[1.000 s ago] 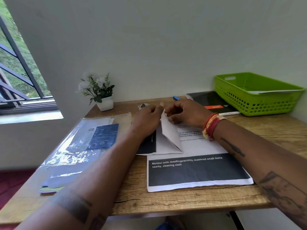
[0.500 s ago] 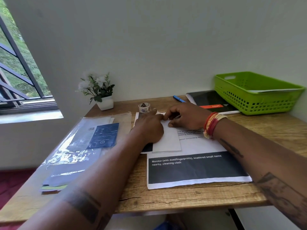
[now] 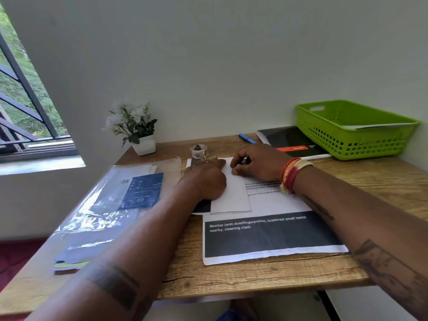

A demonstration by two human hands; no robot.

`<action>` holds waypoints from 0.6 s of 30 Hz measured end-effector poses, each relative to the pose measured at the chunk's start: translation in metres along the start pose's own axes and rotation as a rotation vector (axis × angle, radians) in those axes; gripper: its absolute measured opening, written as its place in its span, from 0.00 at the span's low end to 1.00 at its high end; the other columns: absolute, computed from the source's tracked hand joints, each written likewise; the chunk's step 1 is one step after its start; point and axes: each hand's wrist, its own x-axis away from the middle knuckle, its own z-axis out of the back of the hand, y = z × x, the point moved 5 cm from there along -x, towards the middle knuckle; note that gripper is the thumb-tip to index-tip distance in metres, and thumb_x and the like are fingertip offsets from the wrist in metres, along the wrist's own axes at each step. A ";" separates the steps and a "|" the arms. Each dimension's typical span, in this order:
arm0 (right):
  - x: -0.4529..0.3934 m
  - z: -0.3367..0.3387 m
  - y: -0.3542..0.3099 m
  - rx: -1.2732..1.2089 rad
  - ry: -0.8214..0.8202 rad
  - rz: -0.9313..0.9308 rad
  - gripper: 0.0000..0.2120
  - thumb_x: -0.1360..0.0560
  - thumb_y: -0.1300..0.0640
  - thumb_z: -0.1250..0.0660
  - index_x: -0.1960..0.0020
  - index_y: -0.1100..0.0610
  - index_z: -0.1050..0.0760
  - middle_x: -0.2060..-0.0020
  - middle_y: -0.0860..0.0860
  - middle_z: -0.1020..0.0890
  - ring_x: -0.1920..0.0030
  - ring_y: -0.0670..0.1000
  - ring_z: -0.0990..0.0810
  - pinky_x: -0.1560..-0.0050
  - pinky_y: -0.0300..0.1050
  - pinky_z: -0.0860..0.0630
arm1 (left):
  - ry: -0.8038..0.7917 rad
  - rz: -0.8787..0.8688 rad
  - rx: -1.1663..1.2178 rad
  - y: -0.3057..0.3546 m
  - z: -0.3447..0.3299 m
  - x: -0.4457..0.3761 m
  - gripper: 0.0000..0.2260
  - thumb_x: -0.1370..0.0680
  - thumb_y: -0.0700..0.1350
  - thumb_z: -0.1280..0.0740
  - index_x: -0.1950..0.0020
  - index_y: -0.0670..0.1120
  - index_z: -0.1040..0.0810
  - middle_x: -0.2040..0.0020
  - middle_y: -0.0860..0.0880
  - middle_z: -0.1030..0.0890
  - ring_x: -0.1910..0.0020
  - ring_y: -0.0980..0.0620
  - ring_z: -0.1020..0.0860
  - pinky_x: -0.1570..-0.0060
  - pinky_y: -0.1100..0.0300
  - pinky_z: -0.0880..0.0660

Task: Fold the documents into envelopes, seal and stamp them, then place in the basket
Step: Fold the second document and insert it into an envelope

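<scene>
A folded white document (image 3: 232,195) lies flat on the desk, on top of a larger printed sheet (image 3: 266,237) with a black band. My left hand (image 3: 206,178) presses flat on the fold's left part. My right hand (image 3: 257,162) rests at the fold's top right edge with fingers curled; whether it pinches the paper is unclear. A roll of stickers (image 3: 199,151) stands just behind the hands. The green basket (image 3: 347,140) sits at the back right with a white paper inside.
A clear plastic pack of envelopes with a blue label (image 3: 111,205) lies at the left. A potted white flower (image 3: 136,133) stands at the back. A blue pen (image 3: 247,138) and a black notebook (image 3: 289,141) lie beside the basket.
The raised flap of the document has been folded down flat. My left hand slid onto it and presses it; my right hand lowered to the top edge.
</scene>
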 end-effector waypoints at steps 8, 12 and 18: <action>-0.002 -0.002 -0.002 0.083 0.020 -0.066 0.12 0.24 0.43 0.30 0.43 0.46 0.21 0.44 0.46 0.20 0.42 0.47 0.23 0.41 0.41 0.28 | 0.002 0.018 -0.016 0.003 0.001 0.005 0.25 0.16 0.52 0.48 0.18 0.53 0.44 0.17 0.48 0.44 0.19 0.44 0.47 0.23 0.43 0.45; 0.009 0.006 -0.007 0.103 0.004 -0.108 0.14 0.25 0.44 0.28 0.43 0.49 0.21 0.34 0.51 0.26 0.37 0.49 0.24 0.40 0.41 0.29 | -0.043 0.022 -0.055 0.004 -0.007 0.006 0.28 0.16 0.62 0.54 0.17 0.55 0.49 0.16 0.52 0.52 0.18 0.46 0.54 0.23 0.44 0.54; 0.017 0.010 -0.011 0.158 -0.102 -0.133 0.15 0.25 0.41 0.29 0.48 0.52 0.22 0.51 0.49 0.19 0.57 0.43 0.24 0.60 0.38 0.30 | -0.060 0.031 -0.059 0.002 -0.009 0.004 0.28 0.16 0.62 0.55 0.17 0.55 0.52 0.16 0.52 0.54 0.18 0.47 0.55 0.21 0.45 0.56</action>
